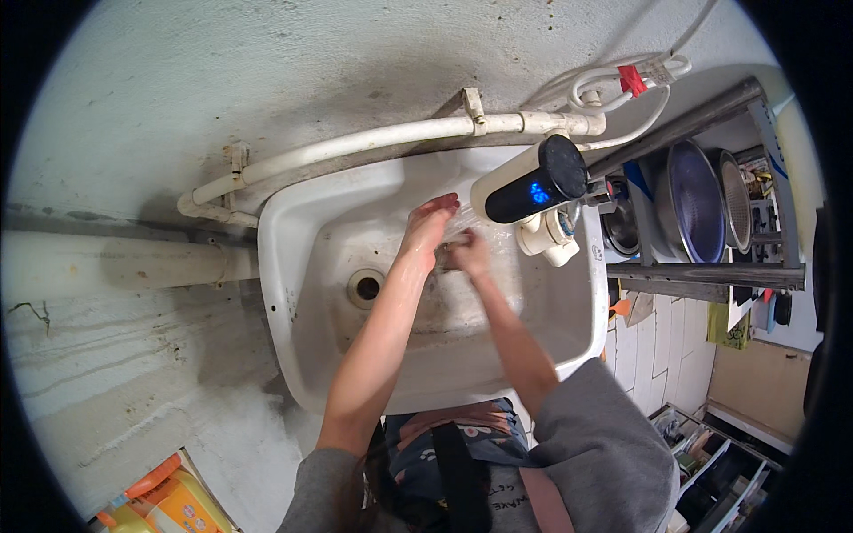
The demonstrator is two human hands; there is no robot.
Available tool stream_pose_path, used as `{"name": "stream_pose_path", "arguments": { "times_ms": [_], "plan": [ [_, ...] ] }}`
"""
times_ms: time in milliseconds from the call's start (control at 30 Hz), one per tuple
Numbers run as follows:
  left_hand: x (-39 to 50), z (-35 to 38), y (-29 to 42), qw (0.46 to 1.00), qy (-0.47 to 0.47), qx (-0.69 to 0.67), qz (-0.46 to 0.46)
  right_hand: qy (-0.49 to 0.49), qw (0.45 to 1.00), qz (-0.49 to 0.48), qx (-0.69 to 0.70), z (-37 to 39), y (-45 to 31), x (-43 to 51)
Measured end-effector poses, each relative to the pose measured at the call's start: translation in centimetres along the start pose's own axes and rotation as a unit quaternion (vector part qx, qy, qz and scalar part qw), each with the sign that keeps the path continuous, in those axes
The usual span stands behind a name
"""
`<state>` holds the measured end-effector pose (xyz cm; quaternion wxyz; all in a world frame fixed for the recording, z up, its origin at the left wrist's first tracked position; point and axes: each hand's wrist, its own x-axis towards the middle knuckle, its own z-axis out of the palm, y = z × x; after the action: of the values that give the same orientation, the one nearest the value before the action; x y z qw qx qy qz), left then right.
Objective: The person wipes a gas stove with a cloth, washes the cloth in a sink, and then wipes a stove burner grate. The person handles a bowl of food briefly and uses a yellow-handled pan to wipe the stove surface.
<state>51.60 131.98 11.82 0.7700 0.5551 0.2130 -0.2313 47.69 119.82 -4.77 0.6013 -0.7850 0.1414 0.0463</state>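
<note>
Both of my hands are over a white ceramic sink (553,313), wet and in running water. My left hand (430,226) is held out under the stream, palm turned right and fingers extended, with nothing seen in it. Lower and to the right, my right hand (470,254) is blurred and curled beside it; its fingertips and whatever they may touch are hidden. Above and to the right of them is an electric water-heating faucet (516,183) with a black cap and a lit blue display. Left of my left forearm lies the round drain hole (367,288).
A white plastic pipe (360,143) runs along the wall behind the sink. To the right, a metal rack (706,274) holds metal basins (693,200) and a colander (735,194). A yellow-and-orange detergent bottle (180,500) stands at lower left. A coiled white cable (603,86) hangs above the faucet.
</note>
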Motion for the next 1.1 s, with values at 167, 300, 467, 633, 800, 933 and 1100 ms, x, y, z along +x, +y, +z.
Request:
{"name": "stream_pose_path", "arguments": {
  "times_ms": [167, 300, 467, 633, 800, 933, 1100],
  "plan": [
    [-1.3, -2.8, 0.4, 0.992, 0.065, 0.101, 0.034, 0.297, 0.945, -0.089, 0.104, -6.4, 5.2, 4.5],
    [-2.8, -6.2, -0.5, 0.993, 0.086, 0.076, 0.035, 0.297, 0.891, -0.039, -0.342, -1.0, 5.6, 6.3],
    [-4.5, -9.5, -1.5, 0.990, 0.111, 0.073, -0.039, -0.004, 0.901, -0.057, -0.429, 11.7, -0.4, 0.4],
    [-4.9, -9.6, -1.5, 0.995, 0.061, -0.082, 0.001, -0.208, 0.956, -0.164, -0.126, 13.1, -4.4, 0.6],
    [-4.9, -7.3, -1.0, 0.993, 0.004, -0.118, 0.017, -0.159, 0.867, -0.323, -0.345, -0.6, -2.5, 3.6],
    [-4.4, -5.4, -1.7, 0.994, -0.021, -0.107, -0.002, -0.116, 0.919, -0.253, -0.278, -10.7, 1.5, 5.9],
    [-2.6, -2.6, -3.8, 0.968, -0.080, -0.225, -0.073, -0.147, 0.615, -0.178, -0.754, -13.3, 5.6, -1.2]
  ]
}}
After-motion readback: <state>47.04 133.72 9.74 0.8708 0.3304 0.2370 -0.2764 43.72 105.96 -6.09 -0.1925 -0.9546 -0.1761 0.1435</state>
